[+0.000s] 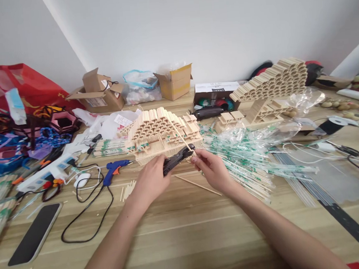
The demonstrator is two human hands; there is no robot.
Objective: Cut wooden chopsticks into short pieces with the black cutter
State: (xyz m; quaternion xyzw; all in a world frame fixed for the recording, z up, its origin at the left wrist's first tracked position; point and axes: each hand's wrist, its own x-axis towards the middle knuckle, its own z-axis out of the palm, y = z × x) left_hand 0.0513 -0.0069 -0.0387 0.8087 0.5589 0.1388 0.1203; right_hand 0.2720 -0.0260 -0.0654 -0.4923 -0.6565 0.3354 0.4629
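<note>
My left hand (152, 178) is closed around the handles of dark pliers (177, 160), their jaws pointing right. With the fingers of my right hand (213, 169) I pinch the near end of a thin wooden stick (182, 136) at the jaws. The stick slants up and away to the left, in front of a stacked structure of wooden sticks (163, 131). Whether the jaws bite on the stick, I cannot tell. Below my hands another long stick (199, 185) lies on the table, and short cut pieces (128, 191) lie by my left forearm.
Left of my hands are a blue glue gun (115, 169) with a looping black cord, a white power strip (47, 174) and a phone (35, 233). Wrapped chopsticks (246, 158) spread out on the right. A second stick structure (274, 81) and cardboard boxes (175, 83) stand behind.
</note>
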